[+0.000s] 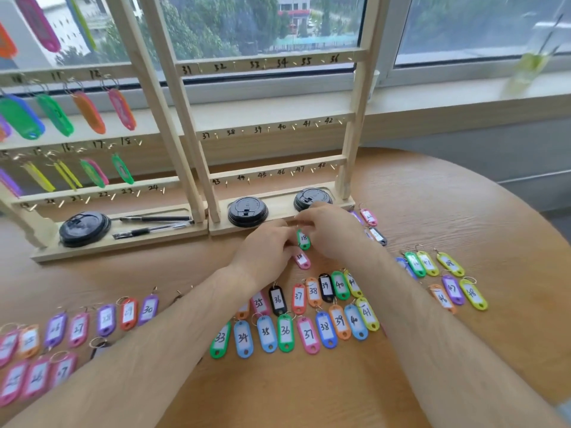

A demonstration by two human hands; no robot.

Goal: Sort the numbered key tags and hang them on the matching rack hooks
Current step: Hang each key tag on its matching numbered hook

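Note:
A green tag marked 18 [303,239] hangs between my two hands just in front of the right rack's base. My right hand [332,233] pinches its ring from the right, and my left hand [265,248] has curled fingers touching the tag's left side. A pink tag [302,260] lies on the table right below it. The left rack [102,193] carries coloured tags on its upper rows, and its hook 18 [139,142] is bare. The right rack [278,177], numbered 31 to 48, has no tags on it.
Rows of numbered tags lie across the round wooden table [463,211]: 33 to 41 [296,322] in front of me, 25 to 30 [77,332] at left, more [448,279] at right. Black cup lids [247,211] and pens [154,225] sit in the rack bases.

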